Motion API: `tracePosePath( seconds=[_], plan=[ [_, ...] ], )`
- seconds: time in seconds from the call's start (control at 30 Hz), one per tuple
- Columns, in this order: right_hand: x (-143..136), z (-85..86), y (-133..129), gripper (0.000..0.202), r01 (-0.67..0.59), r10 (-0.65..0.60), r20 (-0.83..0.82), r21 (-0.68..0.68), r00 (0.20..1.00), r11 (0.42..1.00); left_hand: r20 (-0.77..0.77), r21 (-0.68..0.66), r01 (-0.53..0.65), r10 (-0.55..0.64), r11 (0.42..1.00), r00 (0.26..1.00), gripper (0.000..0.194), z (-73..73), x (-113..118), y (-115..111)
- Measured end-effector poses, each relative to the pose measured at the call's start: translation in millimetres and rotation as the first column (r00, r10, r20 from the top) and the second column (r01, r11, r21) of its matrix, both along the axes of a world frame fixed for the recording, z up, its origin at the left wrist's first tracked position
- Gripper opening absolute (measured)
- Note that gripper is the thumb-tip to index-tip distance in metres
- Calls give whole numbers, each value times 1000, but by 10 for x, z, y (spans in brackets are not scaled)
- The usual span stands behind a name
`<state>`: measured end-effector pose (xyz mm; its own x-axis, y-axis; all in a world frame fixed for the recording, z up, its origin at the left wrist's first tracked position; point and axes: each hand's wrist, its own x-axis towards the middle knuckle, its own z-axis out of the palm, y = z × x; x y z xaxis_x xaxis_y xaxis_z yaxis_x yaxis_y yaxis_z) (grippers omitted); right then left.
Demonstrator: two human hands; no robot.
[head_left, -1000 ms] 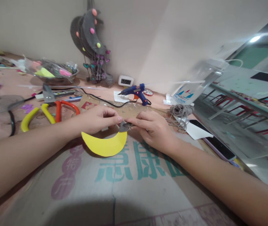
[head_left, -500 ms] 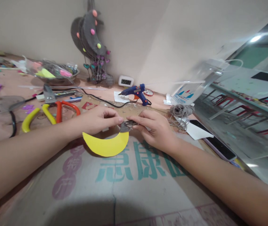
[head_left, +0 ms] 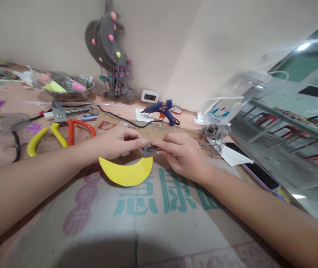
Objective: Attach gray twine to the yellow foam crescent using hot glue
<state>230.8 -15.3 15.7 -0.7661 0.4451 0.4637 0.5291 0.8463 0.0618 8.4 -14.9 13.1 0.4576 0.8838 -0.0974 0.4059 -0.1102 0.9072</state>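
A yellow crescent (head_left: 126,175) of card or foam lies low between my hands, just above the printed cardboard. Its right tip meets a grey piece (head_left: 149,151), cloth-like or of yarn; I cannot tell which. My left hand (head_left: 119,143) is closed, thumb and forefinger pinched at the grey piece's left edge. From the other side my right hand (head_left: 182,152) grips the grey piece, forefinger stretched along its top and thumb beneath. The fingers hide much of the grey piece.
A blue glue gun (head_left: 160,109) with a black cord rests behind my hands. Scissors with yellow handles (head_left: 37,143) and red-orange handles (head_left: 71,132) lie left. Grey cord (head_left: 214,136) and a phone (head_left: 259,171) are right. Decorated grey crescents (head_left: 110,41) hang at the wall.
My right forefinger has shifted slightly left over the grey piece, covering more of it. The left hand and the yellow crescent have hardly moved.
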Motion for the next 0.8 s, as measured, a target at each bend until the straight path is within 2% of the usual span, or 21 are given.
tracePosePath(
  seconds=[0.4,0.6,0.8],
  plan=[
    [-9,-11,12,30,-4,3,-10,-93,1000,996,15,1,8,-8,1000,1000,31,-18,0,1],
    [-17,-7,6,29,3,-5,-19,-105,1000,994,1,121,7,-8,993,1000,31,-17,-10,8],
    [-10,-5,13,33,-5,4,-11,-114,1000,994,-28,139,13,-9,990,1000,32,-6,-8,1]
  ],
)
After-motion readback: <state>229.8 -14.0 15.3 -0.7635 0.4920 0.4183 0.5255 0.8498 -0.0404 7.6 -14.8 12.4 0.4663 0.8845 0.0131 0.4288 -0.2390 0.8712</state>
